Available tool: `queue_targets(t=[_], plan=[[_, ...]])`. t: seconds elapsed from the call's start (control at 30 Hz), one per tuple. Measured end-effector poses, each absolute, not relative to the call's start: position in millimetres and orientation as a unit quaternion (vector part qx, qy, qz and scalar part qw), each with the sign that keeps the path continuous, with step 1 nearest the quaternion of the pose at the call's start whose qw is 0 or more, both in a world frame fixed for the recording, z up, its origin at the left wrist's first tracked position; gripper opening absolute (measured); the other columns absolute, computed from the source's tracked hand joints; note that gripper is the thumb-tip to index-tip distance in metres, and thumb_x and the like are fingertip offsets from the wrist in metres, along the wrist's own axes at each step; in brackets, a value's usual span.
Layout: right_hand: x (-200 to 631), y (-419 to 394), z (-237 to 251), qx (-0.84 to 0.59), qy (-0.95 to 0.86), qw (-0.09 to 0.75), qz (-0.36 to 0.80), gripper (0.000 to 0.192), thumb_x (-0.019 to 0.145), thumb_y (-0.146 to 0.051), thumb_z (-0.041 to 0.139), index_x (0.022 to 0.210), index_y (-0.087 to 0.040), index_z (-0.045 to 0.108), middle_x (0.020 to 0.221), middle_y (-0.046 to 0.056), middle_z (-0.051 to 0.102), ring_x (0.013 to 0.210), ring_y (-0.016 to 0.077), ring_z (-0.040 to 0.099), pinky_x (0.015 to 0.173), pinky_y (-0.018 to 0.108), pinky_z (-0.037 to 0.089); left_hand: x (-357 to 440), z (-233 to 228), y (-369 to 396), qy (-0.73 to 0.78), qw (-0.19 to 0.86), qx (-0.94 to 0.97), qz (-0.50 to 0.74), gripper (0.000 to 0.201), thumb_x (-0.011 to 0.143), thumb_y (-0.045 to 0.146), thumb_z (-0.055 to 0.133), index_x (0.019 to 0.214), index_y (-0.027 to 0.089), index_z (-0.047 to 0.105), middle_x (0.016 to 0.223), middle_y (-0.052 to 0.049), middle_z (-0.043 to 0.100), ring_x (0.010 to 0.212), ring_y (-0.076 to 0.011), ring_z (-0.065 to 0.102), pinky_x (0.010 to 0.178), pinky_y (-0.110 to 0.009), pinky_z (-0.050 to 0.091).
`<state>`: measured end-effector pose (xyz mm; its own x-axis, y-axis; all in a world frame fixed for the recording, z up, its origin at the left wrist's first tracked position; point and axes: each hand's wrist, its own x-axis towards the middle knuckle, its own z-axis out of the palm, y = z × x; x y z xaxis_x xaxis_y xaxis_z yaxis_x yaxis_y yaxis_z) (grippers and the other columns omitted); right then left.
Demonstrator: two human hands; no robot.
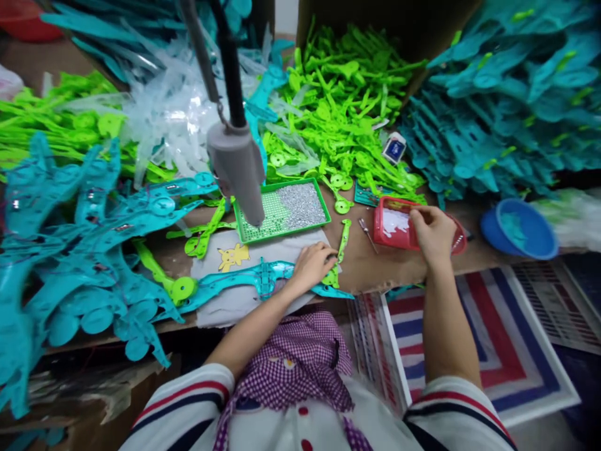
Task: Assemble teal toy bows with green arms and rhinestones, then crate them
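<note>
On the desk (375, 266) before you, your left hand (313, 266) lies fingers curled on the teal part (244, 279), pressing it to the grey cloth (235, 300). Your right hand (432, 233) pinches something too small to tell over the red tray (389, 227), right of the green tray (282, 213).

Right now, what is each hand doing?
Left hand: pressing down on the teal plastic part.
Right hand: fingers bent at the red tray; grip unclear.
</note>
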<state>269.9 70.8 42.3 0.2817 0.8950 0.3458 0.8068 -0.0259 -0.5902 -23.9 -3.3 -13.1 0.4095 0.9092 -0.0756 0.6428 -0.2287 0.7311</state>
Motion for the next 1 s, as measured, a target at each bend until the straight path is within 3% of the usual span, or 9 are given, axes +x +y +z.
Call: queue_targets(t=[0.2,0.4,0.53,0.73,0.9,1.0], plan=[[298,61,35,-0.734,-0.584,0.343,0.042,0.023,0.079,-0.037,0.057,0.088,-0.022,0.073,0.093,0.011,0.077,0.089,0.0297,0.071,0.087,0.047,0.055,-24,-12,-1,0.512,0.351,0.761,0.190,0.025,0.097,0.031,0.059,0.117,0.025,0.071,0.110,-0.004,0.067,0.108,-0.0213,0.062,0.097,-0.034,0.045],[266,60,49,-0.661,-0.652,0.360,0.088,0.026,0.086,-0.040,0.057,0.097,-0.023,0.073,0.100,0.009,0.077,0.093,0.0270,0.071,0.087,0.043,0.055,-24,-11,0,0.508,0.349,0.765,0.189,0.026,0.096,0.030,0.060,0.117,0.024,0.072,0.110,-0.004,0.068,0.104,-0.0205,0.063,0.095,-0.033,0.046],[223,67,53,-0.621,-0.726,0.291,0.053,0.025,0.091,-0.034,0.052,0.097,-0.021,0.072,0.105,0.012,0.076,0.101,0.0296,0.068,0.094,0.046,0.048,-24,-9,-1,0.509,0.347,0.765,0.186,0.027,0.096,0.031,0.060,0.119,0.023,0.071,0.110,-0.005,0.068,0.103,-0.0207,0.064,0.094,-0.033,0.046],[191,31,23,-0.573,-0.800,0.158,0.080,0.025,0.093,-0.024,0.047,0.098,-0.025,0.071,0.097,0.010,0.075,0.097,0.0298,0.067,0.095,0.048,0.041,-23,-10,-1,0.508,0.351,0.763,0.189,0.028,0.096,0.031,0.058,0.121,0.025,0.070,0.111,-0.005,0.069,0.106,-0.0213,0.063,0.095,-0.035,0.047],[185,-8,-9,-0.572,-0.797,0.179,0.080,0.032,0.096,-0.022,0.042,0.107,-0.033,0.071,0.115,0.006,0.074,0.111,0.0278,0.065,0.111,0.055,0.028,-23,-12,-1,0.506,0.343,0.768,0.190,0.028,0.096,0.030,0.058,0.121,0.024,0.069,0.113,-0.005,0.069,0.108,-0.0215,0.063,0.097,-0.035,0.046],[177,-4,3,-0.566,-0.795,0.202,0.084,0.033,0.096,-0.023,0.043,0.110,-0.033,0.071,0.116,0.007,0.073,0.114,0.0293,0.064,0.110,0.059,0.027,-23,-11,-2,0.507,0.339,0.768,0.195,0.027,0.096,0.031,0.058,0.120,0.024,0.070,0.113,-0.005,0.069,0.107,-0.0209,0.063,0.096,-0.035,0.046]])
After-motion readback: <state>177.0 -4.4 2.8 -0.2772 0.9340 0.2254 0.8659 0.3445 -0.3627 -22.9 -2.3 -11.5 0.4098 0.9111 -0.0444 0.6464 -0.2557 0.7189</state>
